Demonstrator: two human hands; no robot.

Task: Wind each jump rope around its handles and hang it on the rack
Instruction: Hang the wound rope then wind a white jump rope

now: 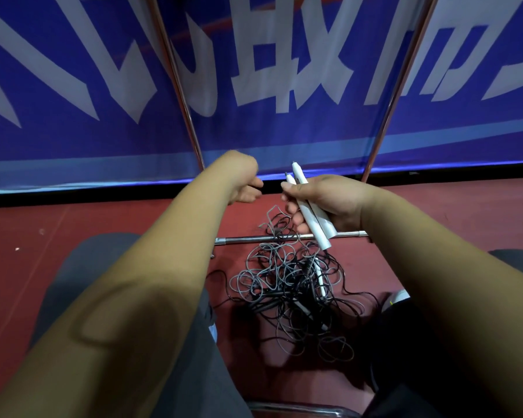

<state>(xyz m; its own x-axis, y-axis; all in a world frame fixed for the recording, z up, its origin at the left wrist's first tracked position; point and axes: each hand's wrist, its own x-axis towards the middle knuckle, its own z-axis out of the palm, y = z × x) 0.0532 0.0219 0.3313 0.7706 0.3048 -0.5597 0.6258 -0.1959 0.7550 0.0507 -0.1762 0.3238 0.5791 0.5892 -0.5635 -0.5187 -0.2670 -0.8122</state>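
while the right hand (329, 200) gripped a pair of white handles (310, 220) side by side, fingers wrapped round their middle, the left hand (245, 185) sat just beside the handle tips with its fingers curled; whether it pinched a cord was too fine to tell. the other jump ropes (290, 285) lay in a tangled heap on the red floor (103, 218), partly across the low bar of the rack (248, 239). the cords looked thin, light and limp, likely to snag or spring loose. the stiff handles therefore seemed the better hold, with the free hand guiding the cord near the tips under slight tension.
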